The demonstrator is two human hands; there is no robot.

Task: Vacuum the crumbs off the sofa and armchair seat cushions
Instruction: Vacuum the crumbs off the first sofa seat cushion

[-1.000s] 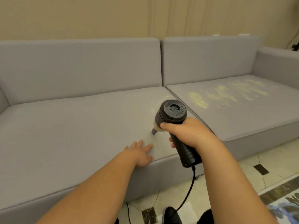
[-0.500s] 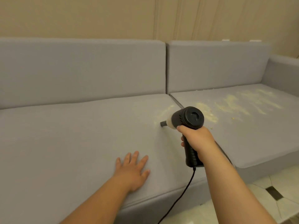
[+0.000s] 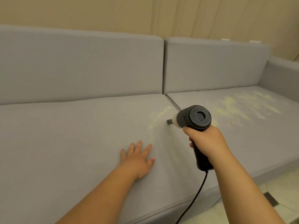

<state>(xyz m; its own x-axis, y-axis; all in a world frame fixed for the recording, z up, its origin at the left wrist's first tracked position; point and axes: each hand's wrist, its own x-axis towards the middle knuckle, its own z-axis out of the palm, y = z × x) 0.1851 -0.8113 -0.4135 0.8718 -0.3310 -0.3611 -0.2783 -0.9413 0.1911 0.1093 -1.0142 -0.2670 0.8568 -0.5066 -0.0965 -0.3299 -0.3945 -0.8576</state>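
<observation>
Crumbs (image 3: 159, 114) lie just ahead of my right hand (image 3: 206, 140), which grips the vacuum (image 3: 193, 118), nozzle on the left seat cushion (image 3: 64, 135). My left hand (image 3: 139, 159) rests flat and open beside it. Next, I judge, comes the thicker scatter (image 3: 239, 107) on the far cushion.

Left hand (image 3: 137, 160) lies flat, fingers spread, arm extended; right hand (image 3: 206, 141) curled in a grip, forearm raised
</observation>
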